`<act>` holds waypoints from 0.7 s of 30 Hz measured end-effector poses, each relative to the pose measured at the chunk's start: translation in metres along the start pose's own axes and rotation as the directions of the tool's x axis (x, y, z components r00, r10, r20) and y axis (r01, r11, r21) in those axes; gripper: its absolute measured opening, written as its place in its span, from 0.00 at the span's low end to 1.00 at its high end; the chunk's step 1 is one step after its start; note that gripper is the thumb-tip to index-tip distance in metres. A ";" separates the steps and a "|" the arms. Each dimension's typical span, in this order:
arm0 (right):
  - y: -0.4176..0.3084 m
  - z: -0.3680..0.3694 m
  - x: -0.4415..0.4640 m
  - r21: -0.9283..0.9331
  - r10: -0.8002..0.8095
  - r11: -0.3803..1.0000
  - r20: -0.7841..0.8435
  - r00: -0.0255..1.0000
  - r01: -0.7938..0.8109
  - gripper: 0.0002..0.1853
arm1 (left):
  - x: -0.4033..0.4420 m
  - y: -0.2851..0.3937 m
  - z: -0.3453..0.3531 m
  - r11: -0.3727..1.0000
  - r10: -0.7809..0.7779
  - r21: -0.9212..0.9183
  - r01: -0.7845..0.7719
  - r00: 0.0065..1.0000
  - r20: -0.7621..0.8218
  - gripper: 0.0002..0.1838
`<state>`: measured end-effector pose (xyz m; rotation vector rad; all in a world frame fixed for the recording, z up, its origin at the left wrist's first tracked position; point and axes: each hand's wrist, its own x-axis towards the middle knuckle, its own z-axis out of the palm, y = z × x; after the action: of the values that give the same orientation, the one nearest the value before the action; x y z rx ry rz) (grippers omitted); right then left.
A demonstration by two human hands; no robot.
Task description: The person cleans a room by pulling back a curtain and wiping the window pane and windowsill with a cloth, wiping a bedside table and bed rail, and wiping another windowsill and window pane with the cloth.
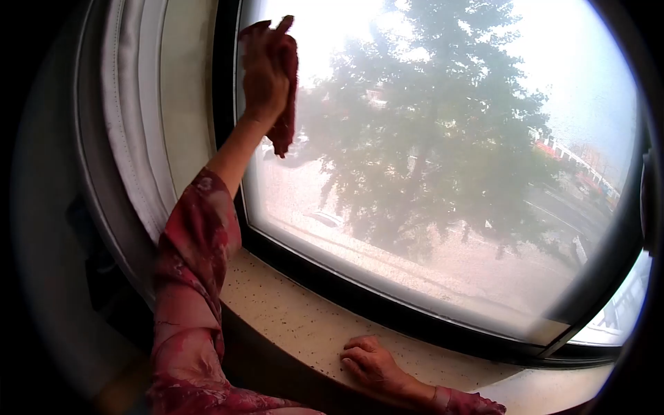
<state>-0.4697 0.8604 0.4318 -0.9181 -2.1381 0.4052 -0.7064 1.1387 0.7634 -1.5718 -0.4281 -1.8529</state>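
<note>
The left hand [265, 79] has hold of a dark red, soft fabric cloth [291, 90] high against the window's left side; blur and the turned-away palm hide how tightly the fingers are curled. The cloth's long axis runs nearly upright, with its narrow lower end pointing down toward the sill. Most of the visible fabric hangs along the hand's right side, from beside the fingers to below the wrist. Behind it stands a large, hazy glass pane [443, 173] in a thick black frame [311, 294]. The right hand [373, 363] rests, fingers bent, on a cream, dark-speckled windowsill [277, 311], well apart from the cloth; I cannot tell how far its palm is closed.
</note>
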 end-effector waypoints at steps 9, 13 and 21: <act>-0.004 -0.001 -0.001 0.007 0.039 0.999 0.046 0.998 -0.039 0.05 | 0.054 0.139 0.068 0.971 0.214 -0.076 -0.225 0.968 -0.129 0.25; -0.001 0.000 -0.002 0.030 -0.020 0.999 -0.004 1.000 0.021 0.04 | 0.017 0.267 0.070 0.623 0.712 -0.426 -0.657 0.701 -0.039 0.35; 0.006 -0.001 -0.005 0.021 0.030 0.999 0.093 0.995 -0.032 0.06 | 0.096 0.125 0.052 0.899 0.379 -0.305 -0.313 0.906 0.187 0.23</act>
<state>-0.4639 0.8613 0.4268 -0.9373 -2.2012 0.4954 -0.5902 1.0544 0.8463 -1.9249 0.0123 -1.4924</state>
